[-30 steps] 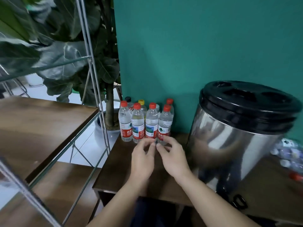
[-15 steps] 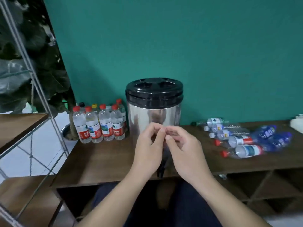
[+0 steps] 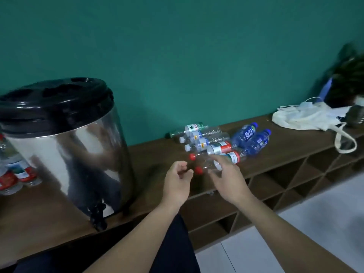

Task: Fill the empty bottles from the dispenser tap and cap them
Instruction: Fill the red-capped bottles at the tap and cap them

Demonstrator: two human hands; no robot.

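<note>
clear empty bottle with red cap lies at 1 o'clock; my right hand now reaches over it, left hand loosely curled, no longer pinched together.

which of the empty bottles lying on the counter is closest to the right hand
The clear red-capped bottle at the front of the pile, lying right under the right hand. The other red-capped bottle, white-capped ones and blue bottles lie farther back.
</note>
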